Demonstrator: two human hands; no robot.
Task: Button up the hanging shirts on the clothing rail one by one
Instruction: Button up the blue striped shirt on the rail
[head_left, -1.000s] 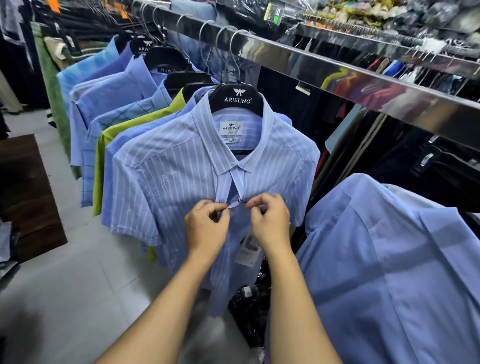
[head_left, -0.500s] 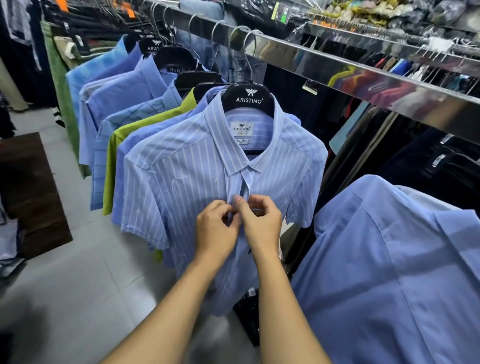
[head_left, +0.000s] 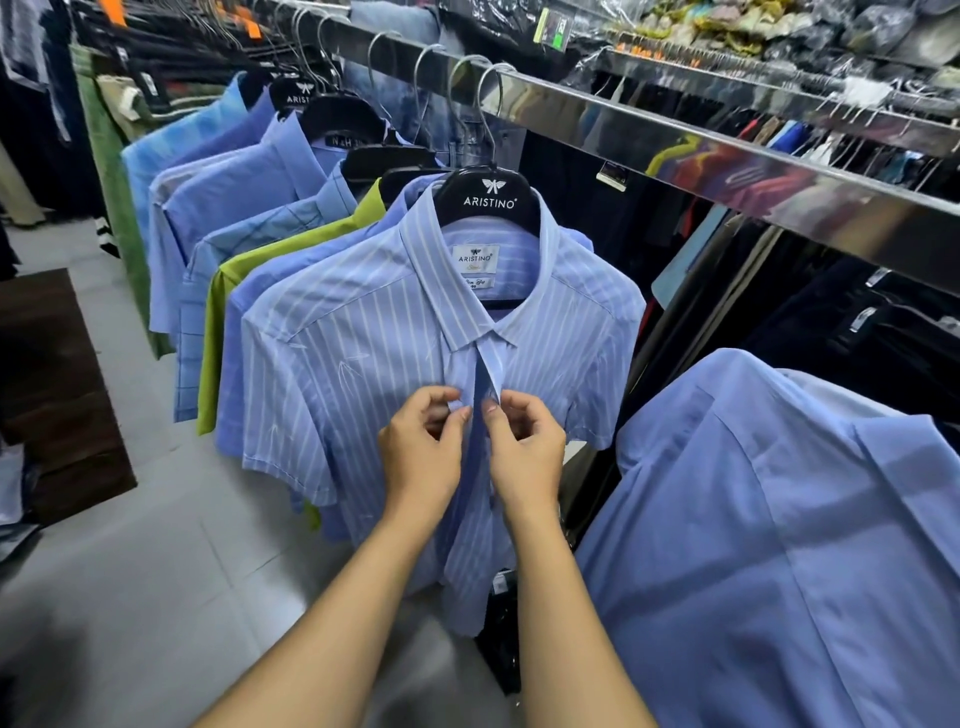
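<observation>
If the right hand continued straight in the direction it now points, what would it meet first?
Probably the front of the light blue white-striped shirt, whose open edge the right hand now pinches. Depth beyond the cloth is unclear.

Left hand (head_left: 422, 460), right hand (head_left: 527, 457): apparent pinch

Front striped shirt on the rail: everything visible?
The striped shirt is light blue with white vertical stripes, short-sleeved, thin woven-looking cloth. It hangs facing the camera on a black ARISTINO hanger, white label inside the collar. Its front gapes below the collar; the left hand and right hand each pinch one front edge.
</observation>
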